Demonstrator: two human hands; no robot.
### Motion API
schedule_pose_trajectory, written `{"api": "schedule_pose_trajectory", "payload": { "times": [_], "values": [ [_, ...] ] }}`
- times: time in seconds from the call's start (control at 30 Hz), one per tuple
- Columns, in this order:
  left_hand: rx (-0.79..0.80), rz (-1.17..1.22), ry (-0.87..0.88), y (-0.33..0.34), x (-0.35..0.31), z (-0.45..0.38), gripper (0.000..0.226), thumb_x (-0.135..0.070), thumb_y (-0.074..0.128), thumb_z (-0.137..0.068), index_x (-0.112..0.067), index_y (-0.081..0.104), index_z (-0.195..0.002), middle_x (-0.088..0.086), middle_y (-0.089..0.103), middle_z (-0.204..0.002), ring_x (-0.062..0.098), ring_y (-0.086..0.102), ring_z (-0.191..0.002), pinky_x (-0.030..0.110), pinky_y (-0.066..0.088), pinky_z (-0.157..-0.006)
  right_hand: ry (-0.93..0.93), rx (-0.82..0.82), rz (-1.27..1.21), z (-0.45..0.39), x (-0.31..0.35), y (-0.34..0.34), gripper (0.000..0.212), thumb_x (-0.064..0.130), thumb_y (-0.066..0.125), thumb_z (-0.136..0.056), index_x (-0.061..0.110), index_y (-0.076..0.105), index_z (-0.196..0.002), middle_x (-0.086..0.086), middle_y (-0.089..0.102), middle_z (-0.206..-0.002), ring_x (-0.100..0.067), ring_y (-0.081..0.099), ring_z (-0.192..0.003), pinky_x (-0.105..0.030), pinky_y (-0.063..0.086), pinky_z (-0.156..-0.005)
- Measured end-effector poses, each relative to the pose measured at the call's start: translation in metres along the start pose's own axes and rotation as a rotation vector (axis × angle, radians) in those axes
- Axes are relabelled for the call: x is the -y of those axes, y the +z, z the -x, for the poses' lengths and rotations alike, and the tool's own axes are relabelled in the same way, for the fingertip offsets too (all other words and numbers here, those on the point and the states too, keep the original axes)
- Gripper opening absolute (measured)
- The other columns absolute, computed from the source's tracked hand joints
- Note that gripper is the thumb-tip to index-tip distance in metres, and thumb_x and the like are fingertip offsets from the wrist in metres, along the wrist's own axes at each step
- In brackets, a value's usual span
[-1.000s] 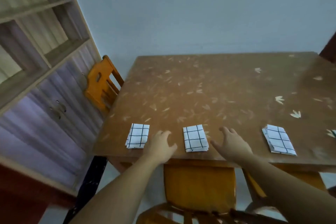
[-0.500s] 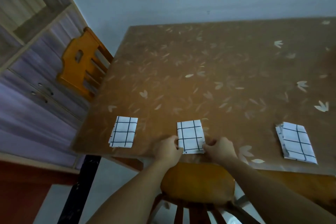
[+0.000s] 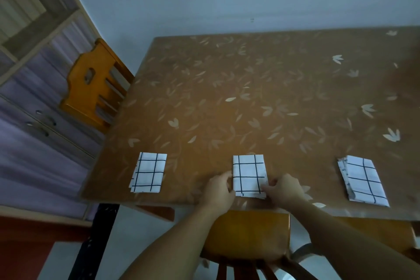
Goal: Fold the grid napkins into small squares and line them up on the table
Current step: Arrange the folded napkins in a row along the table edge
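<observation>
Both forearms are bare to the frame's edge; left hand [image 3: 218,191] and right hand [image 3: 284,191] wear nothing.

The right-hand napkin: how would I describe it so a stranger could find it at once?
Start at the brown table with the leaf pattern and look along its near edge, where three folded grid napkins lie in a row. Take the right napkin, apart from both hands. Unlike the other two, it sits askew with its layers fanned out at the left edge.

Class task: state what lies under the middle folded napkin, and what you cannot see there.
The middle napkin lies flat on the leaf-patterned tablecloth. The left hand and right hand grip its near corners. The cloth beneath it, and any fingertips tucked under, are covered.
</observation>
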State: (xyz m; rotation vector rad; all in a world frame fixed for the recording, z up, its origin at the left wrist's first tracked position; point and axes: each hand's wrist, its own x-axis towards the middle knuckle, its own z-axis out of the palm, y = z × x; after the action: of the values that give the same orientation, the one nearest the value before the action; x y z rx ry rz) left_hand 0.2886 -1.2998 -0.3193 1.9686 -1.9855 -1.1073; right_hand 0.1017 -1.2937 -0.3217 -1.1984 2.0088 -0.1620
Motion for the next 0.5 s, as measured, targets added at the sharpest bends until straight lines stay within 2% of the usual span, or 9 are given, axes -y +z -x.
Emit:
{"api": "schedule_pose_trajectory", "payload": {
  "times": [0.07, 0.17, 0.23, 0.37, 0.5],
  "values": [
    [-0.038, -0.054, -0.014, -0.014, 0.007, 0.006, 0.046, -0.026, 0.059, -0.093, -0.026, 0.048, -0.139, -0.003, 0.059, -0.114, 0.016, 0.055, -0.1, 0.028, 0.048, -0.081, -0.023, -0.081, 0.09, 0.001, 0.005, -0.008, 0.032, 0.047, 0.061, -0.086, 0.016, 0.065, -0.08, 0.003, 0.067, -0.068, -0.013, 0.064, -0.061, -0.029, 0.055, -0.06],
    [-0.113, -0.115, -0.041, -0.047, 0.024, 0.02, 0.046, -0.034, 0.056, -0.094, -0.029, 0.046, -0.139, -0.006, 0.057, -0.121, 0.015, 0.055, -0.108, 0.028, 0.048, -0.085, -0.152, -0.206, 0.244, 0.005, 0.022, -0.018, 0.041, 0.052, 0.055, -0.088, 0.018, 0.056, -0.111, 0.001, 0.061, -0.104, -0.015, 0.061, -0.084, -0.032, 0.052, -0.072],
    [-0.168, -0.139, -0.055, -0.072, 0.038, 0.03, 0.045, -0.037, 0.056, -0.093, -0.03, 0.046, -0.137, -0.006, 0.057, -0.122, 0.016, 0.056, -0.108, 0.034, 0.051, -0.088, -0.245, -0.239, 0.318, 0.011, 0.039, -0.019, 0.05, 0.053, 0.053, -0.088, 0.021, 0.048, -0.126, -0.002, 0.053, -0.123, -0.021, 0.057, -0.102, -0.037, 0.05, -0.081],
    [-0.263, -0.18, -0.054, -0.119, 0.066, 0.051, 0.047, -0.036, 0.056, -0.092, -0.027, 0.047, -0.137, -0.004, 0.056, -0.131, 0.018, 0.053, -0.118, 0.037, 0.048, -0.095, -0.381, -0.267, 0.395, 0.035, 0.086, -0.008, 0.059, 0.06, 0.048, -0.089, 0.025, 0.041, -0.136, 0.0, 0.049, -0.133, -0.022, 0.051, -0.118, -0.042, 0.043, -0.096],
    [-0.34, -0.224, -0.031, -0.163, 0.104, 0.072, 0.043, -0.032, 0.056, -0.088, -0.025, 0.053, -0.13, -0.002, 0.056, -0.126, 0.021, 0.053, -0.115, 0.035, 0.048, -0.091, -0.467, -0.303, 0.419, 0.067, 0.135, 0.015, 0.065, 0.068, 0.041, -0.087, 0.027, 0.04, -0.137, 0.0, 0.046, -0.138, -0.022, 0.049, -0.122, -0.042, 0.041, -0.099]
  ]
}}
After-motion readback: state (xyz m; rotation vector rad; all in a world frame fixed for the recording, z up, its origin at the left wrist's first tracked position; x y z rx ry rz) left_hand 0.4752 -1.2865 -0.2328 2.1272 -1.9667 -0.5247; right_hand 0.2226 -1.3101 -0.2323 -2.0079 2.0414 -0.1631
